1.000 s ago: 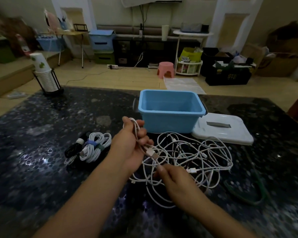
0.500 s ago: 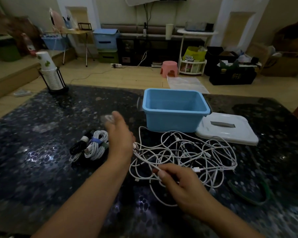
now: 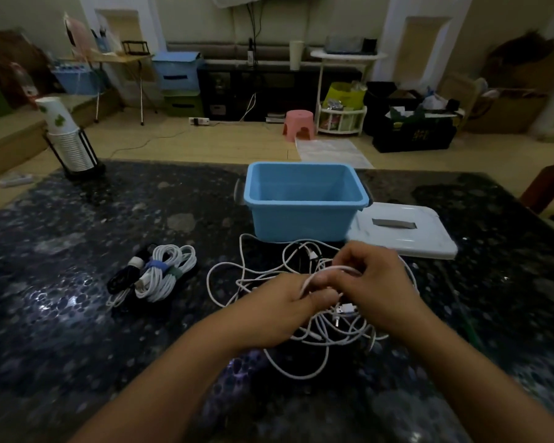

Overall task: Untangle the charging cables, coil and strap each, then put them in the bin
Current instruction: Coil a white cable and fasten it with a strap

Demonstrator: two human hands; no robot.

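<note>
A tangle of white charging cables (image 3: 237,276) lies on the dark table in front of the empty blue bin (image 3: 304,219). My left hand (image 3: 279,310) and my right hand (image 3: 378,282) are close together over the tangle, both gripping one white cable that arcs between them. Loose plugs show just below my fingers. Part of the tangle is hidden under my hands. To the left lie coiled white cables with a blue and a green strap (image 3: 163,273), beside a black coiled cable (image 3: 125,276).
The bin's white lid (image 3: 406,231) lies flat to the right of the bin. A stack of paper cups in a black stand (image 3: 68,139) sits at the table's far left corner. A green cord (image 3: 470,330) lies at the right. Beyond the table is a cluttered floor.
My left hand has come back from the left to the tangle. My right hand moved up and right. Both now hold the same cable.
</note>
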